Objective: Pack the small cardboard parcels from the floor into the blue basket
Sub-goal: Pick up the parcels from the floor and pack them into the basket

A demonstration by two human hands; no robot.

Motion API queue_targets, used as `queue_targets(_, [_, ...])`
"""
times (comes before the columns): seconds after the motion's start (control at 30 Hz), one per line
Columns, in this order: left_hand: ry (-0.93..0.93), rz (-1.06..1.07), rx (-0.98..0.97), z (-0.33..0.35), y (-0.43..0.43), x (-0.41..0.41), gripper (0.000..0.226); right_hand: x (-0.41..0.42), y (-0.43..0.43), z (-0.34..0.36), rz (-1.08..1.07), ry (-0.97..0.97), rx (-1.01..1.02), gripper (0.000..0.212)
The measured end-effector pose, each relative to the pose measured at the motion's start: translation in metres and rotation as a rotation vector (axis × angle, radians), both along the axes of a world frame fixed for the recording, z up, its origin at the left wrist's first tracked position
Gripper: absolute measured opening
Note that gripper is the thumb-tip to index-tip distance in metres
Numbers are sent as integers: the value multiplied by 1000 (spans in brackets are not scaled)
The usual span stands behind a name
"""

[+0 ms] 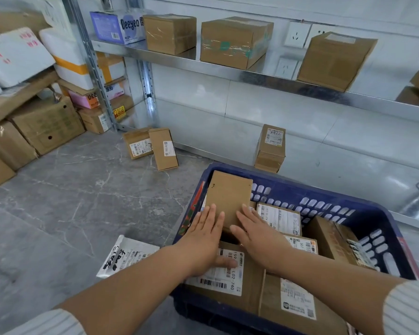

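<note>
Shelf: metal, at 12 o'clock, carrying large boxes. Not part of this job.

Floor: grey stone, from 8 to 11 o'clock.

Basket: blue with slotted walls, at 4 o'clock. Its bottom layer of packed parcels looks nearly full.

Top parcel: plain brown, in the basket's 10 o'clock corner. It sits tilted, with its far end up against the wall and its near end down on the layer below. Best handling, as a judgement: press the near end down and draw it slightly toward 6 o'clock so the far end drops off the wall and the parcel lies flat, leaving a level bed for the next ones.

Floor parcels: two lie touching at 11 o'clock and one stands upright at 1 o'clock, just beyond the basket. None is packed yet.

Mailer: a white bag on the floor at 8 o'clock, beside the basket.

Left hand: flat with straight fingers on the top parcel's near left edge. It grips nothing, and its thumb rests on a label below.

Right hand: likewise flat, pressing the near right edge.
</note>
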State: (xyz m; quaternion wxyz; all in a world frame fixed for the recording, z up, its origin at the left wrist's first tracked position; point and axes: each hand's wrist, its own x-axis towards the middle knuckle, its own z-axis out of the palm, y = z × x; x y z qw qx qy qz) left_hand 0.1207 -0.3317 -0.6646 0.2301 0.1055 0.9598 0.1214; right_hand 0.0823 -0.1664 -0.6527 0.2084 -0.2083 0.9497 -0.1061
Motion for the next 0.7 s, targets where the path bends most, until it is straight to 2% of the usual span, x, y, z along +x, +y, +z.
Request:
queue_targets(0.17, [-17, 175, 130, 7, 4, -2, 107, -15, -6, -2, -8, 17, 3, 54])
queue_targets(0.27, [5, 355, 289, 8, 8, -7, 94, -19, -6, -3, 71, 83, 114, 55])
queue_targets(0.37, [4, 542, 528, 11, 7, -13, 82, -15, -6, -2, -10, 126, 81, 51])
queue_targets(0.43, [66, 558, 564, 11, 9, -12, 78, -12, -7, -1, -112, 132, 39, 49])
queue_targets(0.5, [125, 483, 543, 14, 16, -9, 77, -14, -10, -1, -320, 105, -110, 56])
queue_targets(0.6, [142, 426, 653, 19, 26, -5, 68, -27, -13, 3, -694, -65, -406, 88])
queue_targets(0.7, [159, 493, 778, 13, 28, -12, 60, -39, -9, 6, -861, -248, -548, 109])
